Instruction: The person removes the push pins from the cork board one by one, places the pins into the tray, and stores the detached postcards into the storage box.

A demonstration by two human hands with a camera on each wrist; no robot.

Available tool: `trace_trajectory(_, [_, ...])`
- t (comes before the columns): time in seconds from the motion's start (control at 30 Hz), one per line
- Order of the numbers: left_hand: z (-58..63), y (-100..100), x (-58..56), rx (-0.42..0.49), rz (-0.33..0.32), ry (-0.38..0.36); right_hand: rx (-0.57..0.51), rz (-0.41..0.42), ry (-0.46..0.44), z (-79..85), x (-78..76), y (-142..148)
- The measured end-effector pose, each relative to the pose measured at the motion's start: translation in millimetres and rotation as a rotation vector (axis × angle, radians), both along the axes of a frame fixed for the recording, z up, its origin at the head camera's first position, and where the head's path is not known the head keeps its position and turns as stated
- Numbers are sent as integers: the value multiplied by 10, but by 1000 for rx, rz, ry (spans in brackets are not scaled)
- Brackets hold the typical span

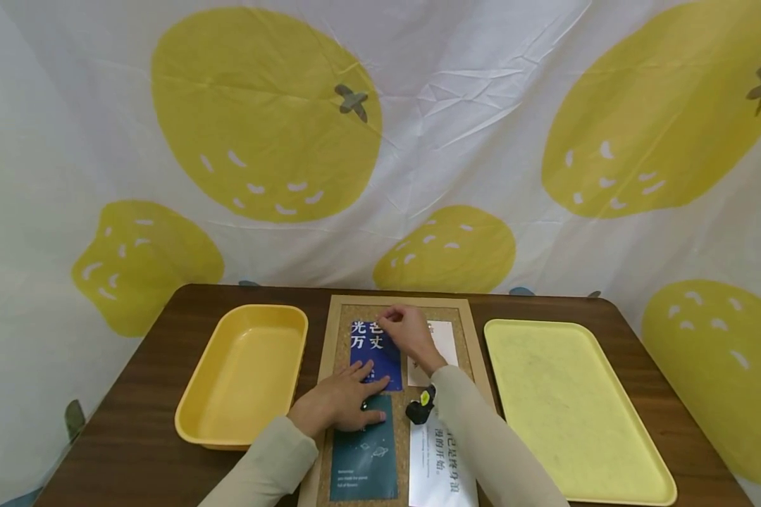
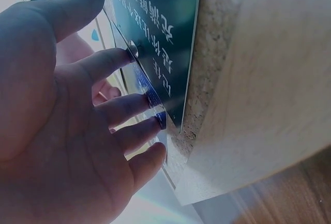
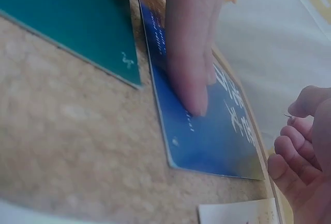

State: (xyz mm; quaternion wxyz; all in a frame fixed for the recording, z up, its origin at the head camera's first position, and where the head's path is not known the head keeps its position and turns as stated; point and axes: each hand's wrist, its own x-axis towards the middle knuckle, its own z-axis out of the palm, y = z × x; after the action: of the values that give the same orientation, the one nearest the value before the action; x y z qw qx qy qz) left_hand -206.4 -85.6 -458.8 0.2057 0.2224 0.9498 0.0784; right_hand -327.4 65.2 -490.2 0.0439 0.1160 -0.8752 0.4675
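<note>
The blue card (image 1: 382, 358) and teal card (image 1: 363, 461) are white-lettered, the corkboard (image 3: 77, 131) speckled tan, the basin (image 1: 247, 380) orange-yellow

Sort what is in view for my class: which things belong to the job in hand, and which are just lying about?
In the job:
board
blue card, touched by the left hand
pin-like thing, pinched in the right hand
green card and white cards, on the board

Lying about, it seems:
orange tub
yellow tray

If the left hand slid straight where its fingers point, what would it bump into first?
The left hand touches the dark blue rectangular card. Sliding straight on, it would probably reach the upper white rectangular card first, or perhaps the right hand above it; heights are hard to judge.
</note>
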Motion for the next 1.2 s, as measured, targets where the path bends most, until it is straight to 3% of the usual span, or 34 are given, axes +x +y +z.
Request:
trace_trajectory(0.47, [-16,12,3,4,13,9,30,11,-73,100,48,196])
trace_trajectory(0.93, [12,10,20,10,20,0,-84,42,-104,149,83,409])
trace_trajectory(1.2, [17,12,19,24,29,-7,-85,46,-94,176,93,519])
